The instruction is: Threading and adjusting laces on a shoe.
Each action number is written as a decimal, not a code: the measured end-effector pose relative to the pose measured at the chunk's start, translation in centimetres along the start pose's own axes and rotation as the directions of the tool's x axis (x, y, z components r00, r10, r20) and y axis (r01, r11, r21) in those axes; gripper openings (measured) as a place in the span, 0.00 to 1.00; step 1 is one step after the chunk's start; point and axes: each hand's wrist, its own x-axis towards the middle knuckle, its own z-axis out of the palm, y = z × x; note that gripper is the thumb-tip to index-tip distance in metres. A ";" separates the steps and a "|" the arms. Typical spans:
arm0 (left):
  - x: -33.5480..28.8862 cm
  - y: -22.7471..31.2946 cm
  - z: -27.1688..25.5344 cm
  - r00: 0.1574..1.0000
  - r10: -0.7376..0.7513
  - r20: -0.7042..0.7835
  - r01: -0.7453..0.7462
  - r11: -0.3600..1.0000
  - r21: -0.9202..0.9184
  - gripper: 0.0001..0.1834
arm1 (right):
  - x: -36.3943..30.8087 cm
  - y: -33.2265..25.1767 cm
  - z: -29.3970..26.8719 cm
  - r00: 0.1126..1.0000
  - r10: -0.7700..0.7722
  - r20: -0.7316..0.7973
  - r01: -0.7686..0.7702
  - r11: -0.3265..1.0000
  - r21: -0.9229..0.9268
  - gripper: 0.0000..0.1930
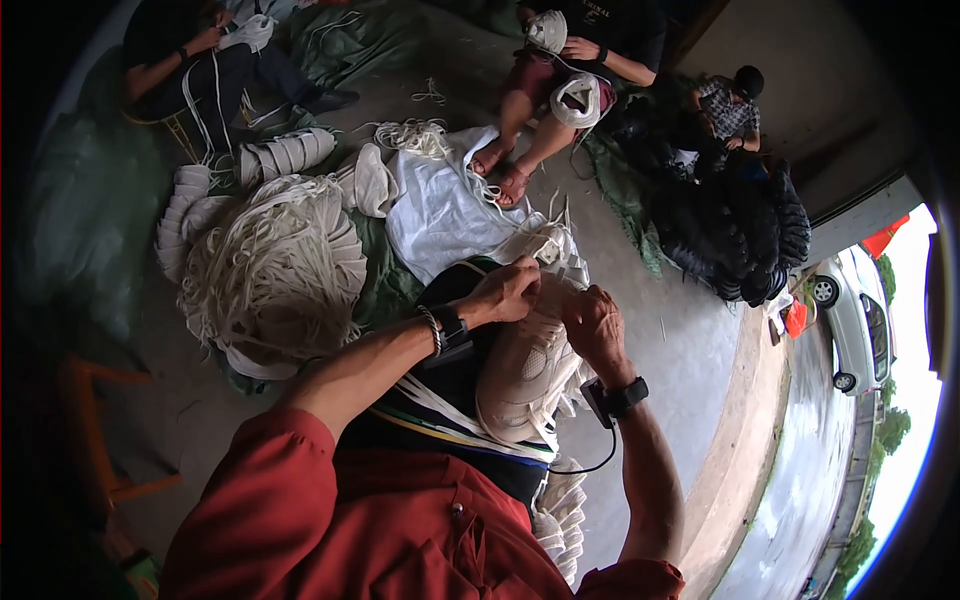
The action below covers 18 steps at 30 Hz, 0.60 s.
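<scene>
A cream shoe upper (517, 372) lies on my lap, with eyelets and pale shoelaces along its front. At its far end my left hand (508, 291) is closed in a pinch, on what looks like a shoelace. My right hand (597, 325) is curled closed at the upper's right side, also seemingly on a lace; its fingertips are partly hidden. Loose white laces (440, 402) drape across my dark-covered lap. Past my hands, more pale uppers (545, 242) lie by a white sheet (435, 215).
A big heap of laces and uppers (275, 265) sits at left. Stacked pale uppers (562, 520) stand by my right leg. Three people sit working ahead, one (590, 60) facing me with an upper in hand. Black goods (730, 230) are piled at right; a car (860, 320) stands outside.
</scene>
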 end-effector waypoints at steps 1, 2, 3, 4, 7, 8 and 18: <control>0.1 -0.1 -0.2 0.999 -0.023 0.032 0.024 0.999 -0.032 0.05 | 0.0 0.2 0.0 0.991 0.115 0.070 -0.124 0.983 0.136 0.04; 0.2 -0.2 -0.4 0.998 -0.040 0.057 0.045 0.996 -0.072 0.05 | 0.0 0.5 0.0 0.956 0.241 0.166 -0.276 0.931 0.239 0.06; 0.2 -0.2 -0.7 0.997 -0.046 0.062 0.050 0.997 -0.066 0.05 | 0.0 0.9 0.0 0.964 0.214 0.157 -0.249 0.933 0.258 0.06; 0.2 -0.2 -1.0 0.997 -0.013 0.078 0.020 0.996 -0.083 0.07 | -0.1 1.1 0.0 0.969 0.205 0.138 -0.240 0.914 0.326 0.08; -0.1 0.0 -1.6 0.999 0.030 0.030 -0.025 0.985 -0.170 0.09 | -0.4 1.7 -0.1 0.962 0.236 0.139 -0.272 0.888 0.370 0.10; -0.2 0.1 -1.8 0.999 0.038 -0.034 -0.045 0.974 -0.222 0.10 | -0.5 1.7 -0.1 0.949 0.272 0.159 -0.312 0.883 0.351 0.10; -1.4 -2.4 -4.8 0.974 -0.105 0.199 0.092 0.993 0.077 0.13 | -1.8 2.0 0.0 0.951 0.268 0.152 -0.306 0.870 0.385 0.11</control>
